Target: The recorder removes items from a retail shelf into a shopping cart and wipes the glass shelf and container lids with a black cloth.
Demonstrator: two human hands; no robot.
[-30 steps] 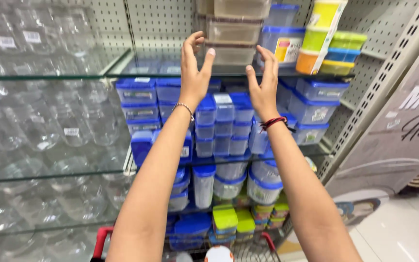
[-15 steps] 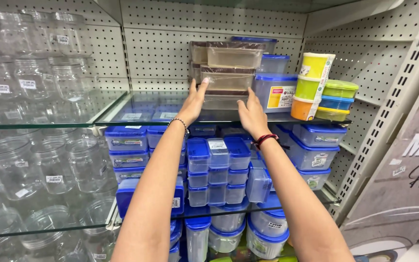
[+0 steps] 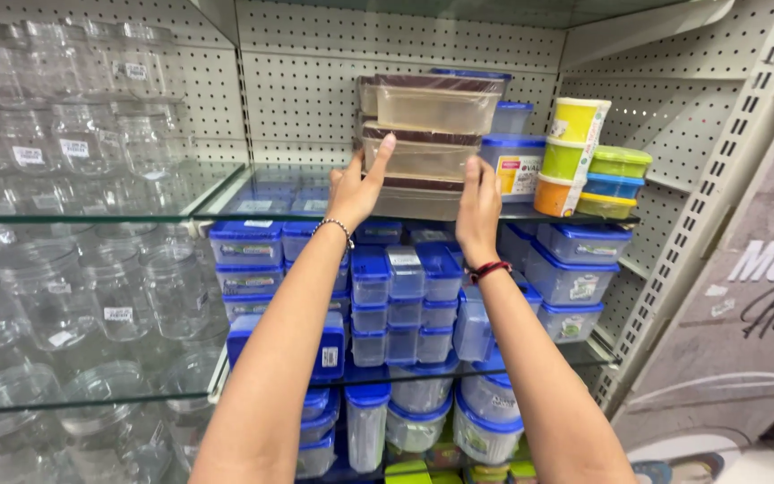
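Overhead, both arms are raised to the top glass shelf, where a stack of clear rectangular containers with brown lids stands against the white pegboard back wall. The left hand is pressed against the left side of the stack, its fingers spread and laid flat along the middle container. The right hand is set against the lower right side of the stack, fingers extended upward. Neither hand is clenched; the stack is clasped between open palms rather than gripped. A beaded bracelet is worn on the left wrist and a red band on the right.

The step in hand is judged to be the steadying or seating of the stack on the shelf. For the next move, even pressure from both sides would be called for, since the loosely piled containers could slide apart.

Just right of the stack, blue-lidded tubs are seen, and farther right a column of yellow, green and orange round tubs. Below, blue-lidded containers are shelved, and glass jars are ranged on the left.
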